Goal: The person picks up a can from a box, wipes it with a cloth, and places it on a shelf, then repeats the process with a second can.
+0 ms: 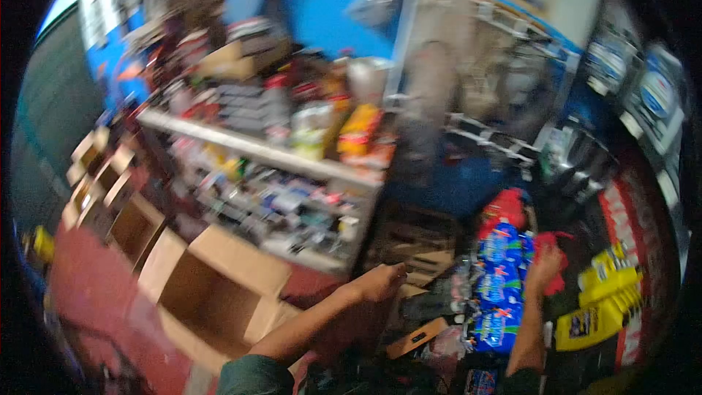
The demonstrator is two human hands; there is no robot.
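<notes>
- Nearest the camera: the dark green sleeve [256,377] of the left arm, at the lower edge of the view, with the bare forearm reaching forward from it.
- Left hand [380,282]: raised beside the blue packs, apart from the right hand, its fingers curled in; blur hides whether anything lies within them.
- Right hand [543,269]: closed on a red item [552,249], soft in outline, just beside the blue packs on their right side.
- Blue packs [500,285]: set in a column between the two hands, their printed faces upward; a red bundle [504,208] adjoins the far end.
- Yellow containers [596,325]: grouped to the right of the right forearm, near a red strip with white lettering [620,230].
- Open cardboard box [219,306]: left of the left forearm, flaps spread, on the red floor [95,271]; smaller open boxes [106,183] stand beyond it.
- Shelf unit [256,148]: beyond the large box, crowded with assorted goods, mostly too blurred to identify, before a blue wall [322,7].
</notes>
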